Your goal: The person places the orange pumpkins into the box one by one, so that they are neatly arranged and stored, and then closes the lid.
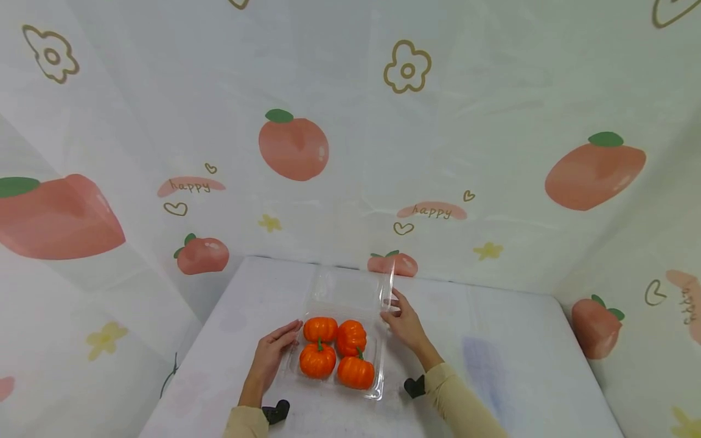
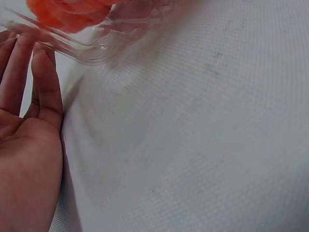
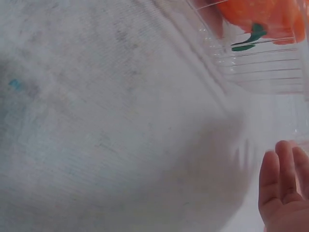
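A clear plastic clamshell box (image 1: 378, 389) stands on the table with its lid (image 1: 345, 289) swung up at the back. Inside its base sit several small orange pumpkins (image 1: 356, 372) with green stems. My left hand (image 1: 268, 356) lies along the box's left side, fingers nearly straight with the tips at its rim. At the right, my right hand (image 1: 408, 325) reaches to the lid's lower right edge, thumb and fingers spread about it. In the right wrist view, the fingers (image 3: 287, 176) extend straight beside the clear plastic.
A white cloth covers the table (image 1: 438, 395). Behind it hangs a white curtain (image 1: 350, 201) printed with peaches, hearts and flowers, with further curtain at both sides. Black straps with camera mounts (image 1: 415, 387) sit at both wrists. A thin dark cord (image 1: 171, 372) shows at the left.
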The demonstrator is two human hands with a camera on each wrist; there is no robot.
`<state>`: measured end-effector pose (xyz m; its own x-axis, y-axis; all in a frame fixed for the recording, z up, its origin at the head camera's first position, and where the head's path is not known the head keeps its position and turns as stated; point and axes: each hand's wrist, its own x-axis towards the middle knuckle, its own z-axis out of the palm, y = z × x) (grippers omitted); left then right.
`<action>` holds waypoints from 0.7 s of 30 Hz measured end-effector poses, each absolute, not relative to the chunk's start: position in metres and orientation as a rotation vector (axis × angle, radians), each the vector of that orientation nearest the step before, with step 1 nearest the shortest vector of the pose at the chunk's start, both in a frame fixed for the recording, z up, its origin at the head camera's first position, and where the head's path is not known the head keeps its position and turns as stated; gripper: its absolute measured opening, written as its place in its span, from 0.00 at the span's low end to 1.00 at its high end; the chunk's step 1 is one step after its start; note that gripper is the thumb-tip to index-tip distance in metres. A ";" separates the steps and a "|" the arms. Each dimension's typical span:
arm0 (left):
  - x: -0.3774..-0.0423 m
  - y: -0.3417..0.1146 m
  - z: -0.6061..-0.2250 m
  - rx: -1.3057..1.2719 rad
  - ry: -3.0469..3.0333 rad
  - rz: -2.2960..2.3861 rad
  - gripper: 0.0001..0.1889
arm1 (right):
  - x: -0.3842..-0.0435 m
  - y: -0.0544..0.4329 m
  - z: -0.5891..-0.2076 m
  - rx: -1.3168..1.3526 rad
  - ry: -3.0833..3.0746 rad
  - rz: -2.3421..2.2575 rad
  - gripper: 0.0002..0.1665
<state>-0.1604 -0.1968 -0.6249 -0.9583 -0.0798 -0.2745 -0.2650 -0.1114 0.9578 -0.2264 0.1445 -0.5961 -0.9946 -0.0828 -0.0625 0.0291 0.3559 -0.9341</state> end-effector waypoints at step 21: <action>-0.161 -0.197 -0.625 -0.379 2.005 2.198 0.24 | -0.225 0.141 -0.578 0.041 2.522 -1.884 0.24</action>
